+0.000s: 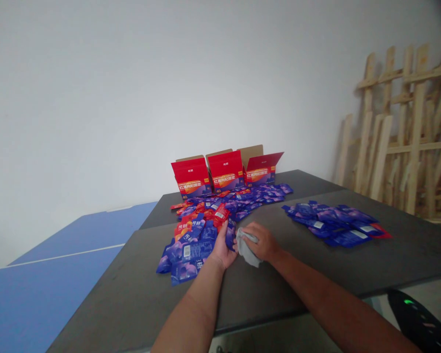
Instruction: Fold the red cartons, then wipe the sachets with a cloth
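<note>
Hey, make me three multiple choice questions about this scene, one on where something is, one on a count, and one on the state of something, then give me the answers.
1. Where is the grey cloth?
A) On the blue table
B) In the right hand
C) On the wooden slats

2. How many red cartons stand at the far end of the dark table?
A) Two
B) Four
C) Three

3. What state are the cartons' flaps in?
A) Taped shut
B) Standing open
C) Torn off

Answers:
1. B, the right hand's fingers close over the cloth.
2. C, three stand side by side.
3. B, the flaps are raised above the open carton tops.
</note>
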Available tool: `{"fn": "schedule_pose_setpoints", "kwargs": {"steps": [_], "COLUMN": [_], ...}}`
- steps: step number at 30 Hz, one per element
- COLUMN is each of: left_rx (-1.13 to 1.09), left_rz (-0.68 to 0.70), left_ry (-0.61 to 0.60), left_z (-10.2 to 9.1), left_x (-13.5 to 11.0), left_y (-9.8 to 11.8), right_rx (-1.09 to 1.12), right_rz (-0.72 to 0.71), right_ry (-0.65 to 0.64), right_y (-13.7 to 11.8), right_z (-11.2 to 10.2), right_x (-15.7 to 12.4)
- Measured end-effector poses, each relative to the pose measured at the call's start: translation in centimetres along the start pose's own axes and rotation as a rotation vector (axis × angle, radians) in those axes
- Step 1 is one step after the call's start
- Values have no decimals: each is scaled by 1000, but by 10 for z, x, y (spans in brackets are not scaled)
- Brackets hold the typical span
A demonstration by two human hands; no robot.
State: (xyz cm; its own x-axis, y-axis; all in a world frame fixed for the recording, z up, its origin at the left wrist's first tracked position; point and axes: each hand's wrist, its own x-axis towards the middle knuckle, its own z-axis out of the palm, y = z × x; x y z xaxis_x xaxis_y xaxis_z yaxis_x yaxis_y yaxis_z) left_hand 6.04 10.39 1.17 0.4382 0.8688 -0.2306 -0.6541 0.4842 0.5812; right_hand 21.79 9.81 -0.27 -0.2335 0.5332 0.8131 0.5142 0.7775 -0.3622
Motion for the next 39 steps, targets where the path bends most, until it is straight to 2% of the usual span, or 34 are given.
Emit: {"fn": "schedule_pose_setpoints", "kwargs": {"steps": [3, 5, 7, 11, 15, 20, 26, 28, 30, 32, 34, 36, 39], "left_rx": [59, 97, 137, 213, 294, 360, 319, 258, 194, 154, 129, 100, 73], "left_rz": [-15, -45, -63, -37, -3, -79, -156, -144, -75, 59, 209, 317, 395], "left_ry": [28, 18, -9, -36, 13, -47, -124, -142, -99, 11, 123, 182, 189], "left_z": [0, 3, 5, 9, 6, 5, 6, 5, 4, 3, 2, 0, -1], "left_x": [2, 1, -1, -2, -1, -4, -9, -8, -5, -1, 4, 8, 11], "left_y": [-6, -9, -10, -13, -16, -15, -10, -7, -3, -1, 1, 2, 2], "right_rx": [-62, -98, -114, -90, -33, -12, 7, 0, -13, -13, 7, 42, 60], "right_rz": [-177, -208, -177, -44, 126, 409, 622, 659, 673, 644, 552, 374, 69], "right_ry": [-102, -136, -137, -26, 92, 247, 317, 317, 328, 337, 316, 231, 31], "right_y": [-12, -15, -14, -8, 0, 12, 29, 33, 35, 32, 26, 18, 10], "right_z": [5, 9, 11, 12, 10, 6, 1, -1, -2, -3, -3, -3, 0], "right_x": [-2, -3, -3, -2, 1, 5, 6, 7, 8, 8, 7, 4, 0]}}
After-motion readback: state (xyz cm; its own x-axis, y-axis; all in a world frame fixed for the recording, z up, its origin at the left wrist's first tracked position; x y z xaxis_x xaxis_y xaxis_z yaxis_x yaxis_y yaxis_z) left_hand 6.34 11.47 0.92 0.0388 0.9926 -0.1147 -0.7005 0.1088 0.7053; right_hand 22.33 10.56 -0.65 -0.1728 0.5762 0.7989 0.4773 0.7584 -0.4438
